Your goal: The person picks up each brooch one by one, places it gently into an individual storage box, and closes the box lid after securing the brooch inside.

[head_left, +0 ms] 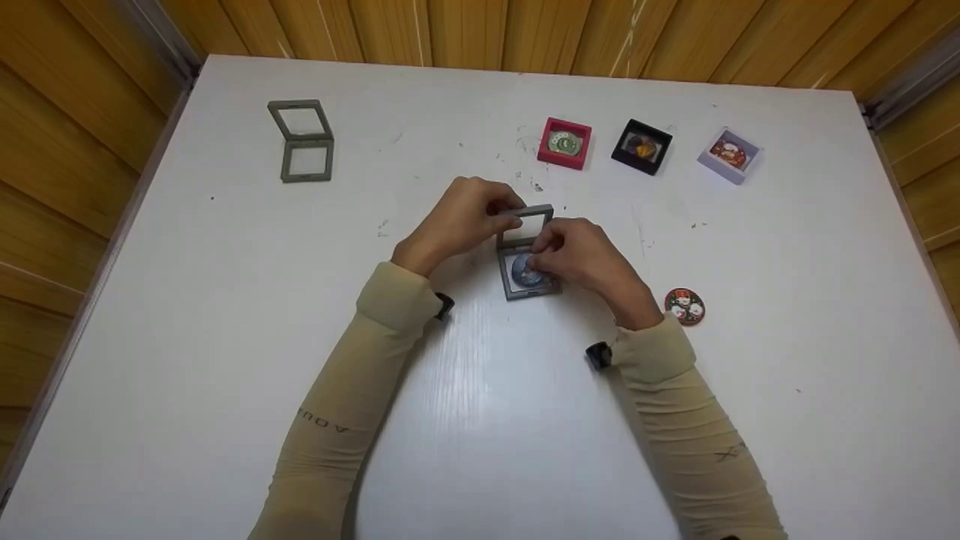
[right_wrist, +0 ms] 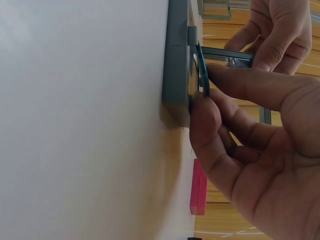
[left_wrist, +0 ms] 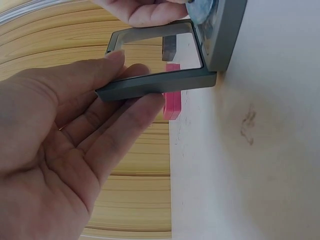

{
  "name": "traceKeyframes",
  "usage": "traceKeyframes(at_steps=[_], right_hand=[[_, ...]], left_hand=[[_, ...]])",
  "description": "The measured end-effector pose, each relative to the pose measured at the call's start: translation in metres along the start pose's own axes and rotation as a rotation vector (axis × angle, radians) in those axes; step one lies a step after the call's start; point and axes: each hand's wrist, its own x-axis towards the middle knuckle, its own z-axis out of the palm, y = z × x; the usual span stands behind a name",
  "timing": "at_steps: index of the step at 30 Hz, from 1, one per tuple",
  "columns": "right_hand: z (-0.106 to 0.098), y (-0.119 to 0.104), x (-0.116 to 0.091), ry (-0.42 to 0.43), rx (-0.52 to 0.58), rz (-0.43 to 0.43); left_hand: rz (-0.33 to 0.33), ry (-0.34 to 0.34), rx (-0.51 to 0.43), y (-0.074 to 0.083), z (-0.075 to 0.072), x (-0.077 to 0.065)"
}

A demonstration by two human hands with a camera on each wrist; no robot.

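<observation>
A grey square display case (head_left: 532, 295) stands hinged open between the hands, its base on the table and its lid raised. My left hand (head_left: 466, 225) grips the edge of the lid (left_wrist: 160, 84), thumb on the inner side and fingers behind. With thumb and fingertips, my right hand (head_left: 589, 255) pinches a thin blue round disc (head_left: 520, 271) over the base's clear film. The right wrist view shows the disc (right_wrist: 202, 72) edge-on, slightly tilted against the base (right_wrist: 176, 65). Fingers hide part of its face.
Another open grey case (head_left: 307, 139) lies at the back left. Red (head_left: 564, 160), black (head_left: 639, 163) and pale lilac (head_left: 721, 169) cases, each holding a round piece, line the back right. A loose disc with a red and white design (head_left: 685, 307) lies beside the right wrist.
</observation>
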Motion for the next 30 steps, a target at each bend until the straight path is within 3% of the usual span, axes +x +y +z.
traceKeyframes(at_steps=[15,30], right_hand=[[-0.008,0.005,0.000,-0.015,0.048,0.038],[-0.016,0.014,0.003,-0.029,0.093,0.158]], left_hand=[[-0.010,-0.003,0.005,0.000,0.000,0.000],[-0.012,-0.004,-0.001,0.001,0.002,0.000]])
